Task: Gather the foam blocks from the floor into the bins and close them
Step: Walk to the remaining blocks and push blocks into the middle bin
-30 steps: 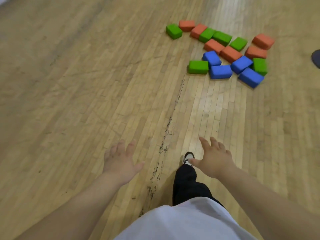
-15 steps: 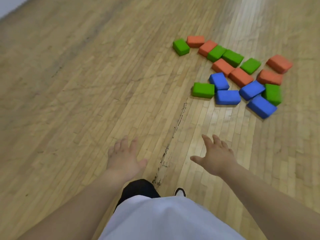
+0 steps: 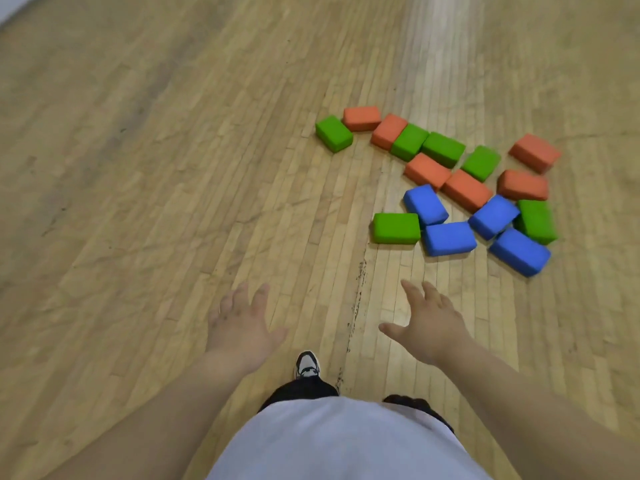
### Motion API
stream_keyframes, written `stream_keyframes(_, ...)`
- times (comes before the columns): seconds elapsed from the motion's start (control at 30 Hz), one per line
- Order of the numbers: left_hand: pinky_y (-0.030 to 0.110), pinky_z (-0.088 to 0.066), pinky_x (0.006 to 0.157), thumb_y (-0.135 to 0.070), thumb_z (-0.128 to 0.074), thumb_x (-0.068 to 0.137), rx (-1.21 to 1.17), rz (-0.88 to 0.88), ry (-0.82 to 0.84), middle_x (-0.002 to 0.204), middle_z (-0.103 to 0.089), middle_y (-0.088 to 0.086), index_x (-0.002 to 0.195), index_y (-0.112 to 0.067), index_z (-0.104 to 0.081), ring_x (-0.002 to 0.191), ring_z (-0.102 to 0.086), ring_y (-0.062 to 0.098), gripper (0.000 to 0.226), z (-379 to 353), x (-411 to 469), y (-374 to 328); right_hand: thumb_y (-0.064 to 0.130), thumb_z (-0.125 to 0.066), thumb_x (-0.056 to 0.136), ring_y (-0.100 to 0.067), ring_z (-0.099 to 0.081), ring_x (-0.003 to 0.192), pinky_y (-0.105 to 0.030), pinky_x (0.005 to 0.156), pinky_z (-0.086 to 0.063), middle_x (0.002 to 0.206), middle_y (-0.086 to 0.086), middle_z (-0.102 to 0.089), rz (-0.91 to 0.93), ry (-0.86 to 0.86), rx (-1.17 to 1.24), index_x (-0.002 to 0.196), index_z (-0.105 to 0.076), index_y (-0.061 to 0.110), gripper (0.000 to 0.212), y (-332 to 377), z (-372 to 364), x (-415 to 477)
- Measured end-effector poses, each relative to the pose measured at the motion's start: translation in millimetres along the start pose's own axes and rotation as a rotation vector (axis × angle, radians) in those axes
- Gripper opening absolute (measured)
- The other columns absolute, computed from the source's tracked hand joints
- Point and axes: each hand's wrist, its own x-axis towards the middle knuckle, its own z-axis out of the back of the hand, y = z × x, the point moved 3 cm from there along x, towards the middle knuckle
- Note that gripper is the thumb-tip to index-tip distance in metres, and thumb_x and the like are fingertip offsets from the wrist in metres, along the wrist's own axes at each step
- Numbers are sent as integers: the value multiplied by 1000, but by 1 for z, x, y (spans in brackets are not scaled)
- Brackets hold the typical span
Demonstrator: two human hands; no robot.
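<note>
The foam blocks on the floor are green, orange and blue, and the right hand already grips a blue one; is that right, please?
Not quite: the head view shows the right hand open and empty, short of the blue blocks. The foam blocks are indeed green, orange and blue, on the floor.

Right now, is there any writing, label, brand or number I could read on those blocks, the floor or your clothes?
None can be read.
Blocks: plain orange, green and blue faces, with no print showing.
Floor: bare wood with a dark scuff line and no lettering.
Shoe: dark and light patches, too small and blurred to tell any logo.
Shirt: plain white where it shows.
</note>
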Motion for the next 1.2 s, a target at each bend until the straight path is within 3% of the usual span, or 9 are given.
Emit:
stream_keyframes(0.2,52,-11,124,-79,-41,90,67,-60,-36,170,-7,13,162,-33,1,154,-10,35,95,84,111,0,80,-51,84,-35,-16,155,-54,122,-26,171,-9,-7,-25,-26,38,162,-4,36,101,44,57,84)
stream_keyframes(0.5,52,-10,125,-77,-42,91,49,-38,-23,170,-4,14,163,-33,1,156,-7,35,94,153,281,-47,75,-57,84,-33,-18,154,-49,122,-27,170,-9,-13,5,-30,96,162,-11,35,99,60,137,259)
stream_keyframes(0.9,53,-6,126,-75,-42,93,-72,36,-36,170,0,11,162,-34,2,156,-1,34,91,298,494,-145,77,-56,85,-36,-16,154,-51,122,-24,170,-11,-9,218,-16,-80,163,-7,34,102,107,350,517)
stream_keyframes(1.2,54,-10,125,-77,-43,91,8,-81,-22,170,-1,10,162,-36,0,156,-4,34,93,387,722,-169,80,-54,82,-34,-14,155,-52,124,-21,171,-10,-6,100,-11,-18,162,-4,35,103,129,424,697)
